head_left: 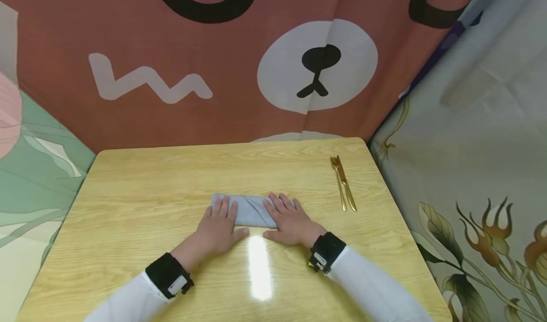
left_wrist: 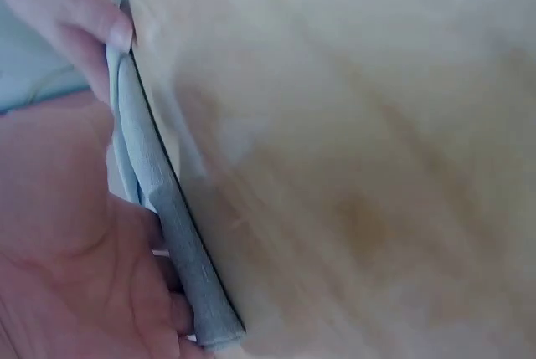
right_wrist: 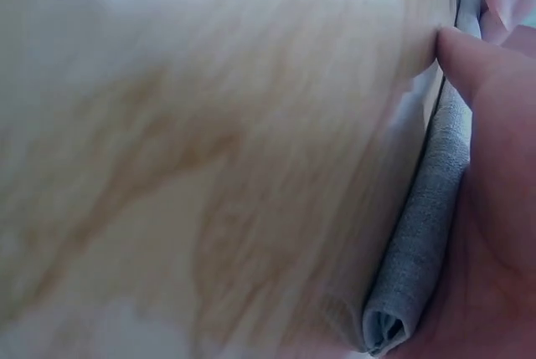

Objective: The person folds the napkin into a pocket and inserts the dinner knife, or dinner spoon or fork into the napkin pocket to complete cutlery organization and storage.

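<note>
A grey-blue cloth napkin (head_left: 252, 211), folded into a flat strip, lies on the wooden table near its middle. My left hand (head_left: 218, 229) rests on the napkin's left end with fingers extended, thumb pointing inward along the near edge. On the right end, my right hand (head_left: 290, 222) presses with fingers spread and straight. From the left wrist, the folded edge of the napkin (left_wrist: 184, 250) shows beside the left palm (left_wrist: 67, 225). In the right wrist view the napkin's layered, rolled-looking end (right_wrist: 410, 267) runs along the right hand (right_wrist: 502, 183).
A gold fork (head_left: 339, 184) and a gold knife (head_left: 347, 184) lie side by side at the table's right. The wooden table (head_left: 149, 184) meets a printed cloth backdrop (head_left: 235, 118) at its far edge, and a floral curtain (head_left: 427, 170) hangs along the right side.
</note>
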The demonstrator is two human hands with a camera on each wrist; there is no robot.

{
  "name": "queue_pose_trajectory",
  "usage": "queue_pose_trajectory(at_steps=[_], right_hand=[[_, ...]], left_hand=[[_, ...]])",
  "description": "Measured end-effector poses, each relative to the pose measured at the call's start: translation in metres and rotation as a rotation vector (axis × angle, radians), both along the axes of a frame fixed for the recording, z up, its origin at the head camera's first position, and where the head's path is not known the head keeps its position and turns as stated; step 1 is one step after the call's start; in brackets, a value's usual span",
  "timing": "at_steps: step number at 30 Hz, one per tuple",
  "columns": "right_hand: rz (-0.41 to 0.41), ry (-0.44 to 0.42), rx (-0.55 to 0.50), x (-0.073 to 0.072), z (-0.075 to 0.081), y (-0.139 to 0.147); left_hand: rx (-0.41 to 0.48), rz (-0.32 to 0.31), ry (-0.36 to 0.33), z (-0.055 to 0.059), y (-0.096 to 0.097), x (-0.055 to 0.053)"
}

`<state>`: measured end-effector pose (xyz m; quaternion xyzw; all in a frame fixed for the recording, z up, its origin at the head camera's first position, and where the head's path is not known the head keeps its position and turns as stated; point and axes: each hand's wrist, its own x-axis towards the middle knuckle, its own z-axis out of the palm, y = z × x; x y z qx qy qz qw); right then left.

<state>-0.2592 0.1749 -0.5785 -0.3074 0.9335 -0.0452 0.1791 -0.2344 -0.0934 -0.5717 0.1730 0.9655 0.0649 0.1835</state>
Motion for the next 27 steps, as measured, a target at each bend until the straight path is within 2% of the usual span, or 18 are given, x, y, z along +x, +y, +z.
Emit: queue_pose_trajectory(at_steps=[4, 8, 15, 22, 27], right_hand=[[-0.011, 0.003, 0.014, 0.003, 0.000, -0.002], [-0.014, -0.013, 0.016, 0.012, 0.004, -0.006], [0.027, -0.028, 0.040, 0.034, 0.012, -0.016], [0.058, -0.050, 0.043, 0.051, 0.018, -0.025], [0.082, -0.047, 0.062, 0.058, 0.022, -0.035]], left_hand=[[-0.003, -0.017, 0.000, 0.002, -0.002, -0.014], [-0.052, -0.032, -0.009, 0.007, -0.003, -0.031], [-0.087, 0.022, -0.030, 0.014, 0.001, -0.055], [-0.091, 0.075, -0.050, 0.017, 0.015, -0.068], [-0.076, 0.065, -0.031, 0.017, 0.024, -0.075]])
